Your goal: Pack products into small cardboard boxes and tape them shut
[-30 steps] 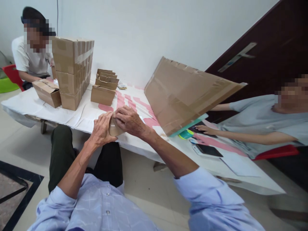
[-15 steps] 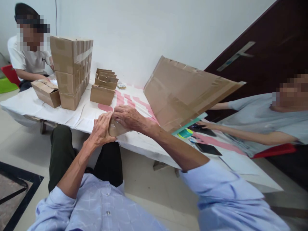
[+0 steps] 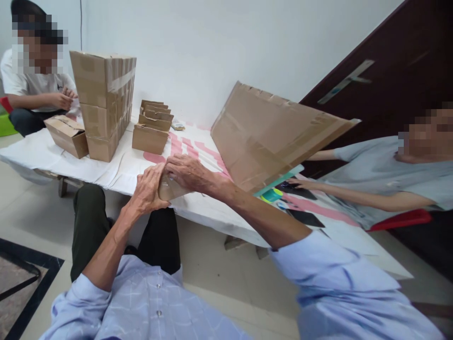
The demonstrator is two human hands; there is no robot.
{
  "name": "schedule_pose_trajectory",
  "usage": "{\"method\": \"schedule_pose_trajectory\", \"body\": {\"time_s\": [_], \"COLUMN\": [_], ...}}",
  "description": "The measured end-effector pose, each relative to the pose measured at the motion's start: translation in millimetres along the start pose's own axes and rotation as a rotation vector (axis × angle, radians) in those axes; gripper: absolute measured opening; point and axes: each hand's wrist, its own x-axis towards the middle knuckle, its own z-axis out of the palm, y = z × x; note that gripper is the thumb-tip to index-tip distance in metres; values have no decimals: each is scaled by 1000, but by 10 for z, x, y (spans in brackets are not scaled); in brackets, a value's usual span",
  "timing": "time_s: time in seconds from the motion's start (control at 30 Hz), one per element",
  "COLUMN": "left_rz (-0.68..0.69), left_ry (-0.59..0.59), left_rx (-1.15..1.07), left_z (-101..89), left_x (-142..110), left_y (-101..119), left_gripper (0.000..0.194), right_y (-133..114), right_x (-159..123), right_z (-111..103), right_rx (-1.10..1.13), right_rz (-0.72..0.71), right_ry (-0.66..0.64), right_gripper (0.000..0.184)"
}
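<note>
My left hand point(image 3: 147, 190) is closed around the near left side of a small brown cardboard box point(image 3: 174, 190), thumb underneath. My right hand point(image 3: 184, 171) is bent over the top of the same box, its fingers curled in against the upper edge; the fingertips are partly hidden. A shiny spot shows on the box beneath my right fingers. The box is over the front edge of the white-covered table point(image 3: 212, 217). Much of it is covered by my hands.
Taped cartons point(image 3: 94, 106) are stacked at left, beside a box point(image 3: 67, 134). Behind my hands stands a row of open small boxes point(image 3: 152, 137). A large cardboard panel point(image 3: 272, 137) leans at right, near a phone point(image 3: 306, 218). Co-workers sit at left point(image 3: 33, 89) and right point(image 3: 382, 170).
The co-worker at left has raised their hands from the box and brought them together. My hands keep nearly the same hold on the small box.
</note>
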Motion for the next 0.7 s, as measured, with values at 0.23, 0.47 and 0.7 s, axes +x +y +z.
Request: {"method": "schedule_pose_trajectory", "body": {"time_s": [0.23,0.47,0.7], "left_rz": [-13,-2,-19], "left_ry": [-9,8,3], "left_rx": [18,28,55], "left_z": [4,5,-86], "left_x": [-2,1,-2], "left_y": [-22,-33,-100], "left_gripper": [119,119,120], "right_y": [16,-133,39], "right_x": [15,-63,-410], "right_z": [6,-110,-439], "right_rx": [37,179,386], "right_rz": [-12,102,469], "right_ry": [-14,121,490], "right_gripper": [30,24,17]}}
